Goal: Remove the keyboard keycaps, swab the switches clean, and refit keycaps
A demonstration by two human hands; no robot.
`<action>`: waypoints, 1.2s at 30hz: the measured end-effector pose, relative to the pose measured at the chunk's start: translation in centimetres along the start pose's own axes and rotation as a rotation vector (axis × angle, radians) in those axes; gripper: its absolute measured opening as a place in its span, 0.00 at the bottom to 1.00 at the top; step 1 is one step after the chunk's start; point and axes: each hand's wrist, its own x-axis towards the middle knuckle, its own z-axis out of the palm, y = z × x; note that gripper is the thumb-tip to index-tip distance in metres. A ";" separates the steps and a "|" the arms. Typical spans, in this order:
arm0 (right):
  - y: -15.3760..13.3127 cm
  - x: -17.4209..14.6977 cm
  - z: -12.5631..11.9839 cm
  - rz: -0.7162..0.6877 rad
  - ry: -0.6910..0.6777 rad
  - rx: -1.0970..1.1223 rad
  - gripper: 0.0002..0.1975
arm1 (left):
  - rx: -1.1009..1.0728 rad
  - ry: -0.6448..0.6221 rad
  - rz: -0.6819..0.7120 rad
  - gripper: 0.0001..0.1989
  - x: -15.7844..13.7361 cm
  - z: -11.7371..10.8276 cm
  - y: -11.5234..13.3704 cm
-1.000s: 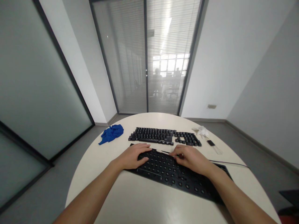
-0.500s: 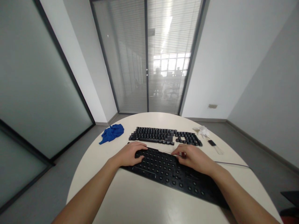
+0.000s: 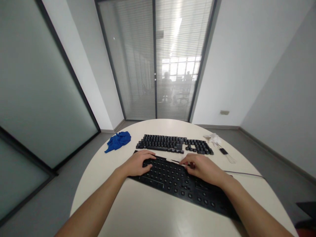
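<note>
1. Nearest, both forearms reach in from the bottom over the pale round table (image 3: 133, 214), whose bare top shows between them.
2. Just beyond lies a black keyboard base (image 3: 161, 173), stripped of its caps, with rows of small sockets facing up. It sits askew on the table, its right end nearer the person and partly hidden under the right arm.
3. The left hand (image 3: 137, 163) rests on the base's left end, thumb spread apart from the fingers, palm down.
4. The right hand (image 3: 203, 168) is over the base's far edge, thumb and fingertips brought together, pinching a slim tool (image 3: 169, 160). This has a pale end directed left along that edge; its exact kind is too small to tell.
5. To the right, a dark cable (image 3: 244, 173) runs across the table.
6. Farther off, a wire tool (image 3: 223, 151) with a black middle lies near the right rim.
7. Loose black keycaps (image 3: 160, 143) are set out in keyboard order, apart from the base.
8. Left of them is a crumpled blue cloth (image 3: 118, 141); right of them, a white tissue (image 3: 212, 138).
9. Behind everything stands a glass partition (image 3: 140, 82) with blinds.
</note>
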 end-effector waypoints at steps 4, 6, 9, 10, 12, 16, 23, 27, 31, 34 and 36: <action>0.1 -0.1 0.0 -0.012 -0.002 -0.003 0.15 | -0.008 0.001 0.004 0.18 0.0 0.1 0.0; -0.1 0.0 -0.1 -0.020 0.007 0.001 0.14 | -0.009 0.003 0.006 0.18 -0.1 0.0 0.0; -0.7 0.1 0.2 -0.081 0.001 0.022 0.15 | 0.002 -0.001 0.009 0.20 0.0 -0.1 0.0; -1.0 0.2 0.4 -0.105 -0.004 0.027 0.15 | 0.006 -0.001 0.010 0.21 0.0 -0.1 0.0; -1.7 0.4 1.1 -0.128 -0.005 0.025 0.16 | 0.014 0.000 0.011 0.22 0.0 -0.1 0.0; -2.7 0.7 2.3 -0.165 0.006 0.021 0.18 | 0.025 -0.007 0.003 0.22 0.0 0.0 0.1; -3.2 0.7 2.2 -0.144 0.005 0.024 0.18 | 0.005 0.000 0.003 0.21 -0.3 -0.3 0.2; -2.5 0.5 1.3 -0.100 -0.001 0.027 0.18 | 0.013 -0.014 0.017 0.20 -0.1 -0.4 0.0; -2.1 0.5 0.8 -0.108 -0.024 0.043 0.16 | 0.021 -0.018 0.018 0.19 -0.1 -0.3 -0.1; -2.0 0.4 0.6 -0.087 -0.026 0.037 0.15 | 0.020 -0.016 0.018 0.20 -0.3 -0.2 -0.3; -2.0 0.4 0.6 -0.073 -0.027 0.023 0.15 | 0.017 -0.012 0.015 0.19 -0.5 -0.2 -0.5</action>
